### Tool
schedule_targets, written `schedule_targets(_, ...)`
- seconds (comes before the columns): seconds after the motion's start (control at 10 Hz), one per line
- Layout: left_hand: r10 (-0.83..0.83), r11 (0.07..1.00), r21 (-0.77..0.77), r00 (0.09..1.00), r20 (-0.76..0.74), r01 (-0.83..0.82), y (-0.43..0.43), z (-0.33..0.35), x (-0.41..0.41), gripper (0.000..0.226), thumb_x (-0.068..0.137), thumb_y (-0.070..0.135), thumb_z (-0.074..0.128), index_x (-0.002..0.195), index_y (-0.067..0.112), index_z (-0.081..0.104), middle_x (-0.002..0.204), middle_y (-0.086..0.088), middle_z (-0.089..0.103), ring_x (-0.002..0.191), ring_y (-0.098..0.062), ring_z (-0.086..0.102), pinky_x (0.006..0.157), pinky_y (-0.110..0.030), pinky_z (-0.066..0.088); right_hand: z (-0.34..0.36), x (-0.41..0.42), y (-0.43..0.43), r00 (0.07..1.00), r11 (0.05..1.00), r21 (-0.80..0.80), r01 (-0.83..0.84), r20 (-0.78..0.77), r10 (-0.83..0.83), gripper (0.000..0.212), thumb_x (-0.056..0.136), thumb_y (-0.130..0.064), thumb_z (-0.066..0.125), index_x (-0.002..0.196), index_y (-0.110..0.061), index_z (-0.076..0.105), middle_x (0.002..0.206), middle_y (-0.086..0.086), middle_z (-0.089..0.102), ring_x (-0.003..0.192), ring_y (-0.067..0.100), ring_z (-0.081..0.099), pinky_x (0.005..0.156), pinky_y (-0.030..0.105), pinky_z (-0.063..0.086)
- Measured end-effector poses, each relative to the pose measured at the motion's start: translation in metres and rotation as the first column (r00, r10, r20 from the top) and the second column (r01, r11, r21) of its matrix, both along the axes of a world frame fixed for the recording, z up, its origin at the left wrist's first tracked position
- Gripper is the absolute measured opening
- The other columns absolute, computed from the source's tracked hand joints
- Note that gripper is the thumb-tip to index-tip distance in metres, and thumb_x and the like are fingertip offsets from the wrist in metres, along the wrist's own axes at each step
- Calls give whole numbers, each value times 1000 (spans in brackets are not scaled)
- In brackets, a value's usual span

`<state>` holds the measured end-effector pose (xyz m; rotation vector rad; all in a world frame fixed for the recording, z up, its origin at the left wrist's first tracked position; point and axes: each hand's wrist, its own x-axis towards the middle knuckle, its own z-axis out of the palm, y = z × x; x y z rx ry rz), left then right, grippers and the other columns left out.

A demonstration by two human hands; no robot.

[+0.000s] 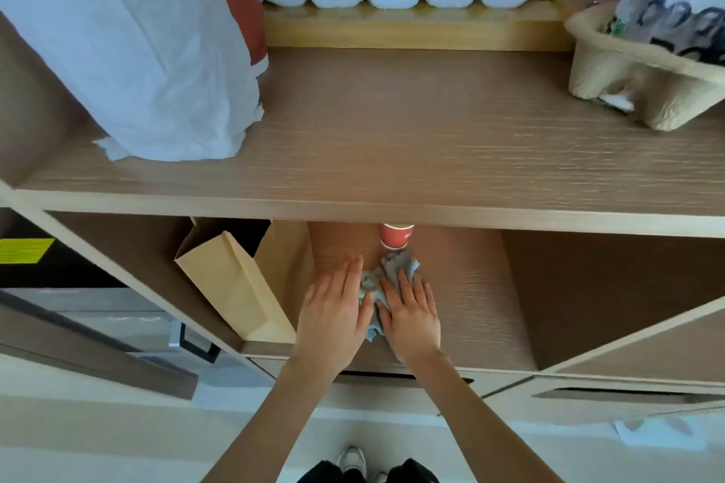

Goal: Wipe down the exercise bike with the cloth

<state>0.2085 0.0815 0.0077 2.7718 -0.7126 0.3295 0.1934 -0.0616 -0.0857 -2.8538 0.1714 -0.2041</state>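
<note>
Cloth (pixel 386 278) lies bunched on the lower shelf (pixel 482 310) under your flat, open hands, left hand (pixel 333 314) and right hand (pixel 412 310), with no bike in sight, so wiping hasn't started.

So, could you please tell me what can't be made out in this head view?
- Exercise bike: nowhere in the head view, so its state is unknown.
- Cloth: its middle is hidden under the left hand and right hand; whether either has a grip on it cannot be told.
- Red cup: its top is cut off by the upper shelf.
- Cup print: too blurred to read.
</note>
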Motion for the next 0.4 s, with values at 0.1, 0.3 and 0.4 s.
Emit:
schedule_targets(0.1,15,1000,7,1000,-17,-15,0,-6,-5,49,87,32,64,126,4,58,118,-11,66,102,-25,66,83,-39,55,4,2,-2,996,1000,-5,-26,-82,26,46,89,-34,59,132,-18,53,141,15,46,129,38,42,107,54,33)
schedule_targets(0.3,46,999,0,999,-16,-46,2,-6,-18,46,88,30,62,125,3,58,116,-13,66,101,-28,65,84,-40,54,40,-12,-21,988,989,133,-68,-131,86,58,95,-36,45,148,-27,22,156,7,16,139,32,22,113,45,24)
schedule_targets(0.4,67,998,-12,997,32,-67,0,-5,-24,45,91,29,59,127,2,56,118,-14,65,102,-29,64,84,-40,52,68,-29,-29,997,994,91,-55,67,49,55,91,-25,55,142,-17,37,146,13,37,127,33,40,103,43,39)
